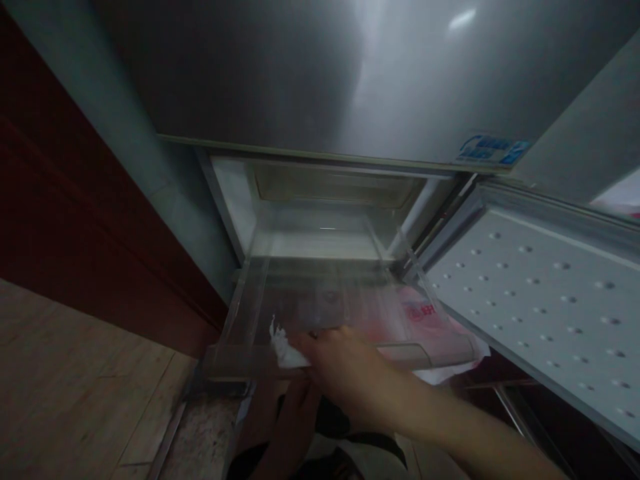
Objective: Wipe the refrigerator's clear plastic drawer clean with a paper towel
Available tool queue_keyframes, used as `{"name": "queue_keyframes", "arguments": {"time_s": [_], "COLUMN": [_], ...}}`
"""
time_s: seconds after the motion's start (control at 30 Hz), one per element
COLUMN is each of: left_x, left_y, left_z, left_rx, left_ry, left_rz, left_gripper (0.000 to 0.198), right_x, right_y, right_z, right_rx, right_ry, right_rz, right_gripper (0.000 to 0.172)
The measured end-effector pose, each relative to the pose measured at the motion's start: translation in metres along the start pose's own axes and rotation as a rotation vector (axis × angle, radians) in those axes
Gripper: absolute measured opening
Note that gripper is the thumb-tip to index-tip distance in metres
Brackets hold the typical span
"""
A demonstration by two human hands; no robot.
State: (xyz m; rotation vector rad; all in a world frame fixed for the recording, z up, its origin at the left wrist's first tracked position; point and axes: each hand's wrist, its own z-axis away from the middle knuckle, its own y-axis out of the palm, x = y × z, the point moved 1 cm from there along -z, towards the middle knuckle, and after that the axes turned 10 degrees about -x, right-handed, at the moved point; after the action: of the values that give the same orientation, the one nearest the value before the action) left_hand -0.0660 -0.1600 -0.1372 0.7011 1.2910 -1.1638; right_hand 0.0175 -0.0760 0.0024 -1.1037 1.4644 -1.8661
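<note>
A clear plastic drawer is pulled out of the lower compartment of a fridge-freezer. My right hand is closed around a crumpled white tissue and rests at the drawer's front edge. Part of the tissue sticks out to the left of its fingers. Below that same edge, my left hand appears to grip the drawer front from underneath, its fingertips mostly hidden. Through the plastic, at the right, shows a pink-and-white bag with red print.
The lower door stands swung open on the right, its dimpled inner panel facing up toward me. A dark red wooden panel rises close on the left. Tiled floor lies at the lower left. My knees are beneath the drawer.
</note>
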Motion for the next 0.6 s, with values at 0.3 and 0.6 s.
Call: {"name": "queue_keyframes", "arguments": {"time_s": [0.3, 0.6], "left_x": [-0.034, -0.035], "left_y": [-0.001, 0.002], "left_z": [0.002, 0.001], "left_rx": [0.194, 0.197], "left_ry": [0.058, 0.102], "left_rz": [0.055, 0.039], "left_gripper": [0.059, 0.067], "right_x": [-0.078, -0.083], "right_y": [-0.018, -0.018], "right_z": [0.074, 0.072], "right_rx": [-0.027, 0.019], "right_ry": [0.207, 0.252], "right_rz": [-0.150, -0.051], "right_gripper": [0.025, 0.028]}}
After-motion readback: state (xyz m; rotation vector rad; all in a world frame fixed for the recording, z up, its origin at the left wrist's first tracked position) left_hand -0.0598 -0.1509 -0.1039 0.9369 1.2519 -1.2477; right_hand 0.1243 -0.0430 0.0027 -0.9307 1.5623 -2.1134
